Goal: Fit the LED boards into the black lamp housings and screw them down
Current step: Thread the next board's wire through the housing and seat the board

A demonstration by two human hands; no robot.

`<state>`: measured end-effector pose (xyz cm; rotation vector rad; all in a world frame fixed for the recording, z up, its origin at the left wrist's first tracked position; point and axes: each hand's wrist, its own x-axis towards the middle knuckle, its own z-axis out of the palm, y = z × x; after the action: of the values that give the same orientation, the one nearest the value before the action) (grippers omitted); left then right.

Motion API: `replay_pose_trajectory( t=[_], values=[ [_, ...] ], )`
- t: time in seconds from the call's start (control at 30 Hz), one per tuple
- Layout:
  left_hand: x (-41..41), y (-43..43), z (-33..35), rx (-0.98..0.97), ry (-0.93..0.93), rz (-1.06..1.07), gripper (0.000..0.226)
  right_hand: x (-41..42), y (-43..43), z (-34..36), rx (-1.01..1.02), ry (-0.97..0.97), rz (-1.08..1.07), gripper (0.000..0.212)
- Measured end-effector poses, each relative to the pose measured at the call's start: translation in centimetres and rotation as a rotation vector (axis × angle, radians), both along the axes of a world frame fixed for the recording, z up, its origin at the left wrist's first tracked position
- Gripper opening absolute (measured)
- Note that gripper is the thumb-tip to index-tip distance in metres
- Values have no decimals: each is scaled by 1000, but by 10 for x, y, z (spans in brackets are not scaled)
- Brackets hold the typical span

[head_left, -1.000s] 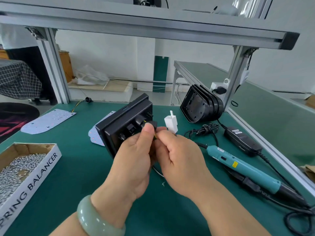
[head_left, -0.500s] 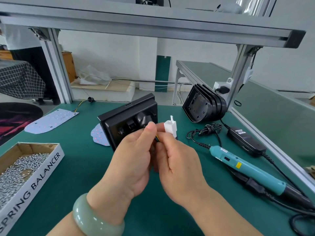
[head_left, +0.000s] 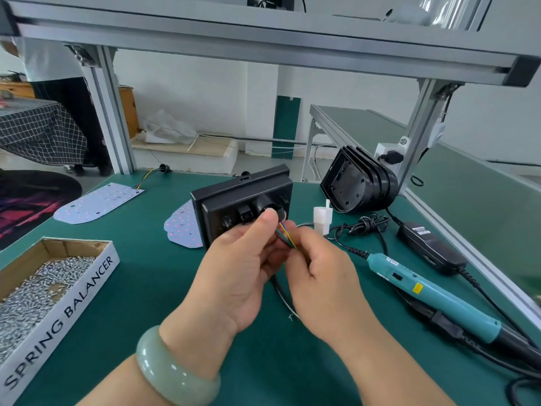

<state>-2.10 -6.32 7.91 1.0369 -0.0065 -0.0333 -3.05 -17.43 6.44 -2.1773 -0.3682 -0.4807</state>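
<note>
Hands sit close together, low over the green desk (head_left: 146, 303). Beside them, a box of screws (head_left: 44, 276) waits on the left and a blue screwdriver (head_left: 424, 291) lies on the right, not touched.

The left hand (head_left: 234, 268) curls round the bottom of the black housing (head_left: 234, 197) and holds it up on its edge. Its thumb presses by the round hole in the back. The right hand (head_left: 325, 276) pinches the coloured wires (head_left: 285, 234) just beside that thumb.

A moment ago the wires were hidden between the fingers. Now a short bit shows, and the white plug (head_left: 322, 218) sticks up past the right hand. I think the wires are being pulled out through the hole, so a board can sit flat inside. Screws come later.

One LED board (head_left: 183, 227) lies behind the housing. A stack of housings (head_left: 357, 183) leans farther back.
</note>
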Motion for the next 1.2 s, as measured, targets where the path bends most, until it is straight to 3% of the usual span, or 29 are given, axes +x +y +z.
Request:
replay_pose_trajectory(
  t=[0.13,0.23,0.37,0.47,0.6,0.67,0.77,0.8,0.87,0.9,0.97,1.07,1.2],
  values=[
    [-5,-8,-4,119,-8,14,22,5,-3,-1,222,154,40,13],
    [-5,-11,-5,260,2,33,26,6,-4,-3,172,88,-22,23],
    [-7,-8,-3,331,35,-63,31,10,-5,-2,227,92,-40,19],
    [-9,6,0,585,-50,-246,27,11,-12,0,358,101,-8,24],
    [-13,28,12,838,-194,-287,18,17,-15,-1,448,49,-28,17],
    [-16,33,18,838,-340,-134,30,21,-16,-3,508,58,-55,19],
    [-9,41,20,873,-567,385,29,24,-20,-4,552,67,-64,26],
    [-6,43,19,969,-580,425,39,24,-20,-4,539,60,-51,27],
    [0,41,10,1174,-509,295,64,22,-20,-2,477,33,-11,28],
    [2,39,5,1218,-480,222,51,21,-20,-1,429,10,5,28],
    [5,34,-1,1161,-467,232,13,21,-21,0,331,-19,-3,24],
    [7,29,-5,1022,-481,228,10,22,-26,-1,331,48,-19,22],
    [6,27,-2,973,-482,147,5,23,-28,-2,400,135,63,19]
  ],
)
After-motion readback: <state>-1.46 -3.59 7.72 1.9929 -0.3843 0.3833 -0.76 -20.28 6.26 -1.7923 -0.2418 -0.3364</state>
